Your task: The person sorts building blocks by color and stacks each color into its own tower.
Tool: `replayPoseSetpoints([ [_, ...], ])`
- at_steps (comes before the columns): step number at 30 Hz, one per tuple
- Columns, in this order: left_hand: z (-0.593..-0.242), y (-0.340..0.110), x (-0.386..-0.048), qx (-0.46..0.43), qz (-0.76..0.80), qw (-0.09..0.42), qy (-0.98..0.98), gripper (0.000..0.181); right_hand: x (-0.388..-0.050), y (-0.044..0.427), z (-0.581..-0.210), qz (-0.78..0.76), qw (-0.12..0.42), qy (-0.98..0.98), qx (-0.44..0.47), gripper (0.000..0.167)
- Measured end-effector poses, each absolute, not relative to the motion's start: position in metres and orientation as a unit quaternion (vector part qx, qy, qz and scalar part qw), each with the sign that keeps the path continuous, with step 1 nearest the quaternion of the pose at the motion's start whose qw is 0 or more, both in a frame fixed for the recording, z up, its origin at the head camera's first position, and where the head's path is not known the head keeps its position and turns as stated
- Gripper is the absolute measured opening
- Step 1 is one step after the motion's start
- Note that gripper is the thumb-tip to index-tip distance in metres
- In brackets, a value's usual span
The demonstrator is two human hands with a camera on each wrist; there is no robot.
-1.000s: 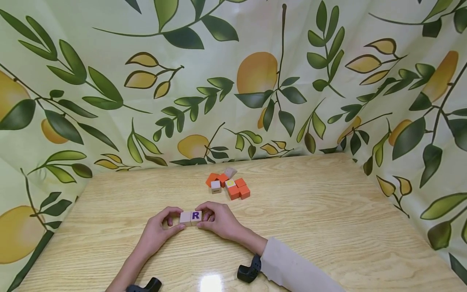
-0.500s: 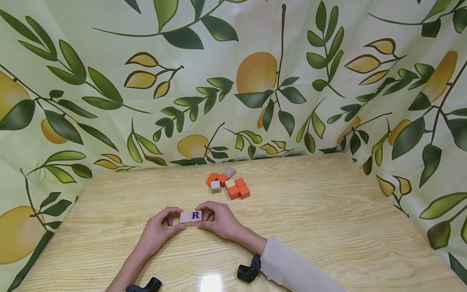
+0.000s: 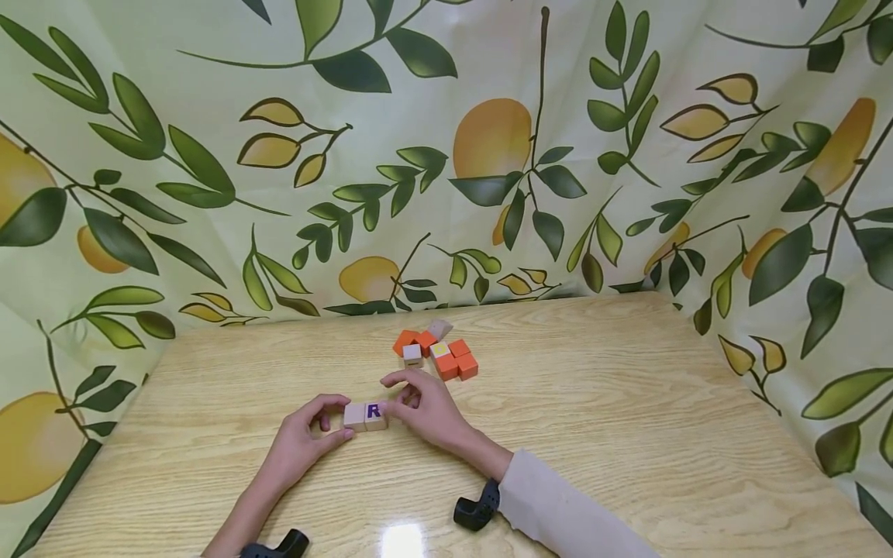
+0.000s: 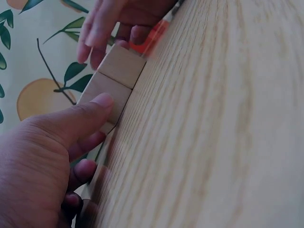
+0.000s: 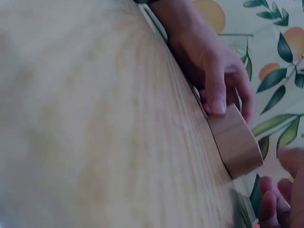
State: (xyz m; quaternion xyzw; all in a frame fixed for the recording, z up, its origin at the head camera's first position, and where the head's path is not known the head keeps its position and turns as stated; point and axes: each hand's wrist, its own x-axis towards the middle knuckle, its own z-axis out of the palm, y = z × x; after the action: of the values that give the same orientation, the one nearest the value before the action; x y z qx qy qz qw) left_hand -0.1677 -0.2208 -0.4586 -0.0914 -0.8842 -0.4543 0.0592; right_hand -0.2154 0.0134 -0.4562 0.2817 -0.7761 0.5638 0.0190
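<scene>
Two pale wooden cube blocks sit side by side and touching on the table [image 3: 558, 418]. The left one, a plain block [image 3: 354, 417], is pinched between the thumb and index finger of my left hand [image 3: 298, 438]. Its neighbour, a letter block [image 3: 375, 421], carries a purple R on top. Just right of the letter block, my right hand [image 3: 434, 412] is off it with fingers spread loosely. A gap shows between the right hand [image 5: 295, 178] and the blocks in the right wrist view. In the left wrist view the left thumb [image 4: 102, 102] presses the near block's side.
Behind the hands lies a cluster of orange blocks [image 3: 446, 367], with a small pale block [image 3: 412, 354], a yellow-marked block [image 3: 440, 350] and a pale wedge-like block [image 3: 440, 329]. A leaf-patterned cloth [image 3: 418, 217] hangs behind the table.
My right hand has let go of the R block and shifted slightly up and right, its fingers opening. The left hand and both blocks have stayed in place.
</scene>
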Motion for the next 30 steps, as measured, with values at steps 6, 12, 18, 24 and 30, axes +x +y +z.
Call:
replayPoseSetpoints([
  [6, -0.458, -0.221, -0.168, -0.093, -0.454, 0.061, -0.884, 0.043, -0.23, 0.017, -0.459, 0.549, 0.097, -0.789, 0.261, 0.039],
  [12, -0.456, -0.22, -0.166, -0.085, -0.458, 0.053, -0.883, 0.044, -0.235, 0.015, -0.461, 0.554, 0.092, -0.796, 0.225, 0.054],
  [18, -0.454, -0.219, -0.165, -0.087, -0.469, 0.05, -0.877, 0.044, -0.237, 0.012, -0.459, 0.556, 0.064, -0.805, 0.196, 0.062],
  [24, -0.455, -0.219, -0.166, -0.087, -0.465, 0.051, -0.88, 0.044, -0.238, 0.012, -0.459, 0.55, 0.068, -0.812, 0.182, 0.054],
  [30, -0.457, -0.22, -0.167, -0.089, -0.463, 0.052, -0.88, 0.045, -0.239, 0.011, -0.46, 0.532, 0.063, -0.827, 0.17, 0.049],
])
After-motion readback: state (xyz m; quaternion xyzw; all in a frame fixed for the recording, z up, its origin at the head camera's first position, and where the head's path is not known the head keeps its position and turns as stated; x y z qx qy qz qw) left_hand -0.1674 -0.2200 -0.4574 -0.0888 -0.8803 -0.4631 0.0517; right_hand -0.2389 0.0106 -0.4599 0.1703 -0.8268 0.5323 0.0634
